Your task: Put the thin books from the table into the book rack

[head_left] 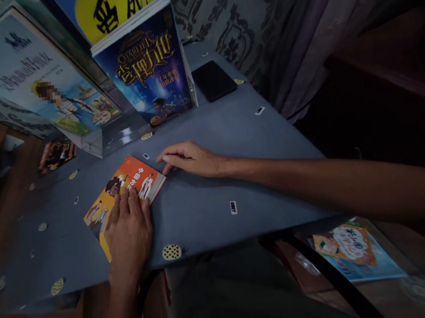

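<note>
Head view: the orange book (pixel 128 174) lies on the blue-grey tablecloth (pixel 199 207); on that book rests the left hand (pixel 128 231), fingers nearly together; just right of it, contact unclear, the right hand (pixel 193 159), fingers loosely bent; beyond it stands a dark-blue book (pixel 148 79)

Open tablecloth (pixel 204 214) nearside of the right hand (pixel 191 159), upright books (pixel 151 76) blocking beyond (black device (pixel 214 80) alongside)

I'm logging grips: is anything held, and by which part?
Nothing looks gripped: the left hand rests atop the orange book; the right hand is at its corner, contact unclear.
</note>
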`<state>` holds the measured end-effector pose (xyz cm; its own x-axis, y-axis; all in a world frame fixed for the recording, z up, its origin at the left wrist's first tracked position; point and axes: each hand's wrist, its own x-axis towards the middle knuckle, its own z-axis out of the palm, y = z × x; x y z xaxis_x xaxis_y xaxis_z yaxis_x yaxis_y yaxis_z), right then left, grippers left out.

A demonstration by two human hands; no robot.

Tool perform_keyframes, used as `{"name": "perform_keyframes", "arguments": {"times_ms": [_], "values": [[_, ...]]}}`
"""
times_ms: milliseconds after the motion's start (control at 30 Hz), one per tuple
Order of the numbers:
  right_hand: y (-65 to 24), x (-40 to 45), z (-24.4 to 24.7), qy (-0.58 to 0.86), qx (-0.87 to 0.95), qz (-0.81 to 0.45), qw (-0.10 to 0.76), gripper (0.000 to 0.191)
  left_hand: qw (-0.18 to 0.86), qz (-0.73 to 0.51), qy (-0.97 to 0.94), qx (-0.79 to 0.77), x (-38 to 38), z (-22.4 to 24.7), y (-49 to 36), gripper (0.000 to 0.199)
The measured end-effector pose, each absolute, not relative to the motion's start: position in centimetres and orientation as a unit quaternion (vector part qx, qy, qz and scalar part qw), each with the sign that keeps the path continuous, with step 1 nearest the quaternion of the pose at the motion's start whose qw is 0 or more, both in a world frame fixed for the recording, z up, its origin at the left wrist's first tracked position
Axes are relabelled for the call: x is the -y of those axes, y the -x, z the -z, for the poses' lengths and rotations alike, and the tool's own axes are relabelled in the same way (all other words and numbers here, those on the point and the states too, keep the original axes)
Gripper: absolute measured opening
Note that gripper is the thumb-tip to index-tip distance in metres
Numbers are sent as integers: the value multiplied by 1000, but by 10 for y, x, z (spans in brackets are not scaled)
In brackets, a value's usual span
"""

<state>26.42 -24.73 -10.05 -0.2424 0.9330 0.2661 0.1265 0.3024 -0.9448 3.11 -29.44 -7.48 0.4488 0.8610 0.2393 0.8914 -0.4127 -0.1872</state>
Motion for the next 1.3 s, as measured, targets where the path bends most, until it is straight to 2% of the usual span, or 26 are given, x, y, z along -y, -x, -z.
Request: {"name": "perform_keyframes", "arguments": {"times_ms": [267,533,600,800,900,1067,1300], "values": [[-265,249,101,384,647,-435,494,29,130,71,837,528,295,74,-32,53],[-264,263,93,363,668,-352,546,32,117,69,835,533,295,76,-31,56],[-263,266,93,357,707,-314,523,32,119,73,835,532,295,78,-31,57],[-259,270,97,376,818,-206,385,29,83,91,855,504,296,74,-8,56],[-259,271,98,381,826,-195,366,30,62,89,852,512,303,68,24,56],[-258,270,98,378,809,-215,395,30,67,74,844,527,320,66,57,55],[-257,265,97,415,738,-278,453,29,83,129,865,478,308,77,-19,44]]}}
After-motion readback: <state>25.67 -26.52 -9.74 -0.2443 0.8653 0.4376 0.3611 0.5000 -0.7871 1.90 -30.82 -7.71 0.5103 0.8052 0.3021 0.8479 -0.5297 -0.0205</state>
